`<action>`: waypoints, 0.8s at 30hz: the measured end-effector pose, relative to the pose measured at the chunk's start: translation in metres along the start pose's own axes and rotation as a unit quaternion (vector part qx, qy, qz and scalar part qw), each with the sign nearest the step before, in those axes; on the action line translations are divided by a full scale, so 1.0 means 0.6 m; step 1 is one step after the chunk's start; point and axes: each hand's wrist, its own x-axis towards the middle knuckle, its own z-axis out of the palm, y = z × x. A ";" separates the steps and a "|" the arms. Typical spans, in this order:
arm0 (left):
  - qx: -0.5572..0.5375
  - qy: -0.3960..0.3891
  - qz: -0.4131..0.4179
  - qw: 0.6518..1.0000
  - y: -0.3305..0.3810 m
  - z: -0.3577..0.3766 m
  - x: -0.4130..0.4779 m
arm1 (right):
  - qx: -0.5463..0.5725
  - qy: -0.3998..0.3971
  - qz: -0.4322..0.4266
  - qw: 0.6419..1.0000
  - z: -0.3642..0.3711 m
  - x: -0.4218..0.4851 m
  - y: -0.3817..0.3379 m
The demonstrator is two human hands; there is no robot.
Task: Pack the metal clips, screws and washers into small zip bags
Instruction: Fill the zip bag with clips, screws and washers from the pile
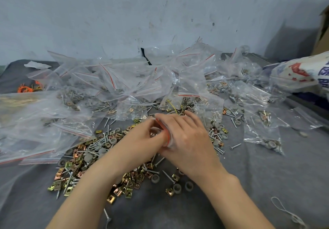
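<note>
- Gripping is recorded on both sides of the small zip bag (169, 142): the right hand (188, 139) is curled round its body, and the mouth by the red strip is pinched by the fingers of the left hand (140, 139).
- The bag is held just above the loose pile, near the middle of the desk (267, 184). Its contents are largely hidden by the hands, so the fill cannot be confirmed.
- The step in hand is judged to be work on the zip mouth. Whether it is being opened or sealed cannot be told.
- For a sound seal, the strip should be pressed along its whole run from one end. Screw points should be kept clear of the track, and trapped air should be squeezed out first.
- Beneath the hands, metal clips (128, 189), screws (105, 138) and washers (177, 187) are found lying mixed and unpacked.
- Beyond the pile, filled bags (131, 107) are heaped towards the wall. A good share of the task is judged outstanding.
</note>
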 end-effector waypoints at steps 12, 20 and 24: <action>0.445 -0.008 -0.017 0.895 -0.065 -0.032 -0.028 | 0.023 -0.030 0.093 0.995 -0.024 -0.006 0.052; 0.469 0.065 0.013 0.881 -0.072 -0.025 -0.025 | 0.034 -0.018 0.095 0.995 -0.019 -0.005 0.046; 0.454 0.063 0.006 0.889 -0.072 -0.033 -0.020 | 0.036 -0.014 0.099 0.994 -0.016 -0.004 0.046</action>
